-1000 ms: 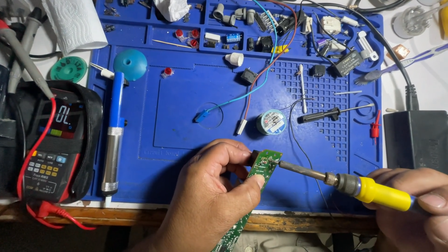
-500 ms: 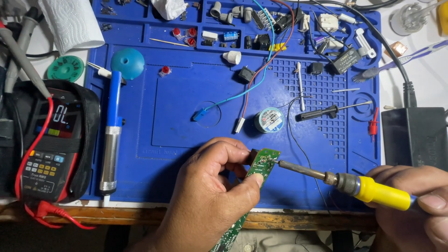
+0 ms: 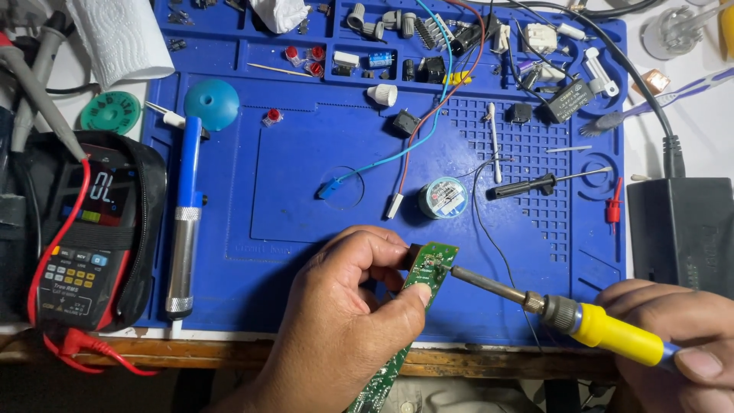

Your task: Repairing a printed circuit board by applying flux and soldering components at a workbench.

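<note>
The left hand (image 3: 344,321) pinches a narrow green circuit board (image 3: 428,269) between thumb and fingers, holding it tilted above the near edge of the blue silicone work mat (image 3: 306,191); the board's lower end runs down past the wrist, off the wooden table edge (image 3: 229,359). The right hand (image 3: 680,336) is closed around the yellow handle of a soldering iron (image 3: 612,333), whose metal tip reaches left and touches the upper end of the board.

Just beyond the board, on the mat, sits a small round spool of solder (image 3: 443,197), with a thin black wire curling beside it. A black-handled probe tool (image 3: 527,186) lies to the right of the spool. A blue wire and a red wire (image 3: 413,138) trail from the mat's upper compartments down to its middle. To the left lies a blue and silver desoldering pump (image 3: 186,222), near a blue dome-shaped cap (image 3: 212,103). Left of the mat rests a multimeter (image 3: 84,237) in a black case with red leads. The mat's top trays (image 3: 344,53) hold small components. A black power adapter (image 3: 680,229) sits off the mat at right.
</note>
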